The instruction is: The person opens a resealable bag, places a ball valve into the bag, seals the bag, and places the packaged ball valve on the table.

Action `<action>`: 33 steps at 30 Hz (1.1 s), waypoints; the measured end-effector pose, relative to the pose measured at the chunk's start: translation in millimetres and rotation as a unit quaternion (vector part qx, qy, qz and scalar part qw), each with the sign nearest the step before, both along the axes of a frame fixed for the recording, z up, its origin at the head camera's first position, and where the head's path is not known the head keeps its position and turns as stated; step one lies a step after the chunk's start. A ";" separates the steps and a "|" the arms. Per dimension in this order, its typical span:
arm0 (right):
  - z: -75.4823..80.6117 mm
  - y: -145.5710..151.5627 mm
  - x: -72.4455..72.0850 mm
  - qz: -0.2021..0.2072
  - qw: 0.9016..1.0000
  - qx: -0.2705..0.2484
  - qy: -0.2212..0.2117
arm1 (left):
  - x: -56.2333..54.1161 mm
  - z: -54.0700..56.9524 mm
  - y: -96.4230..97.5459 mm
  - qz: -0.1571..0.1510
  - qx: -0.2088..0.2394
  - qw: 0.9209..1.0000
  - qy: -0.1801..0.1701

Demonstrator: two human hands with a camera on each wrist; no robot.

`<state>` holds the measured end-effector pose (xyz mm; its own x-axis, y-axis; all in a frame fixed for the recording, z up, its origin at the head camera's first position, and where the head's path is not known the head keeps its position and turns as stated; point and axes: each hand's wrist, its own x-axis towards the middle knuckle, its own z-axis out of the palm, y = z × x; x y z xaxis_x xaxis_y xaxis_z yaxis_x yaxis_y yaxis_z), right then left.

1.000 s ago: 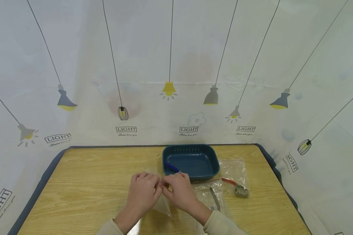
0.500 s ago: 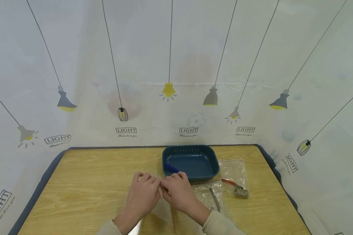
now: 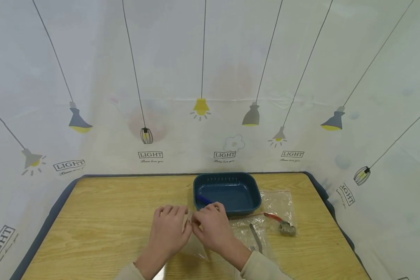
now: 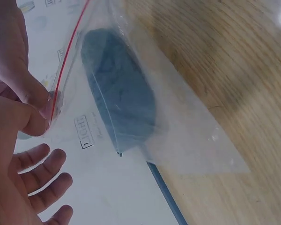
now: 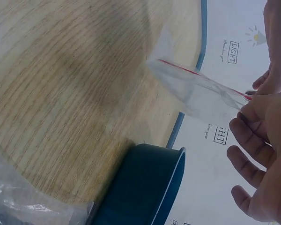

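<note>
Left to right: the wood-grained worktop (image 3: 115,217) spreads beneath both wrists. My left grip (image 3: 169,233) pinches the upper edge of a clear bag (image 3: 196,251) between thumb and forefinger, its other fingers loose; the film looks thin and slick, so an uneven pull could slip it free. The bag hangs below my two grips, nearer me than the tray, its red seal line (image 4: 63,68) running into the pinch. Pressure applied off that line could leave a gap, and a hard tug could tear the film beside it; whether the seal is joined throughout, I cannot tell. My right grip (image 3: 212,230) pinches the same edge just beside the left, so crowded fingertips could mask a missed stretch. Beyond stands the dark blue tray (image 3: 234,194), a blue rod (image 3: 203,199) at its left end; my right knuckles are near its front rim, and a careless swing could jolt both. Farther right, a grey strip (image 3: 256,235) lies on or in a flat bag (image 3: 241,229), near a red-handled piece (image 3: 286,227); a dragging right sleeve (image 3: 262,268) could shift the nearer flat bag.
</note>
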<state>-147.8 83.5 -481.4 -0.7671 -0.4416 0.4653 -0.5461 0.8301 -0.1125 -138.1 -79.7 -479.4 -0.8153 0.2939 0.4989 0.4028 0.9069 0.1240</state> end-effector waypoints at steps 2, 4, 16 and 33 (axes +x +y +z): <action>-2.1 -0.2 -0.6 0.001 1.000 0.000 0.026 | -0.2 -1.2 0.0 -0.004 -0.009 1.000 0.015; -3.7 -0.2 -1.0 0.000 0.998 -0.002 0.056 | -0.3 -2.6 0.5 -0.015 -0.012 0.999 0.031; -9.3 0.3 -1.5 -0.021 0.993 0.004 0.113 | -2.1 -3.2 9.4 -0.004 0.017 0.998 0.058; -8.5 -1.4 1.4 -0.034 0.998 0.014 0.055 | -1.0 -0.6 8.2 0.015 0.074 0.997 0.019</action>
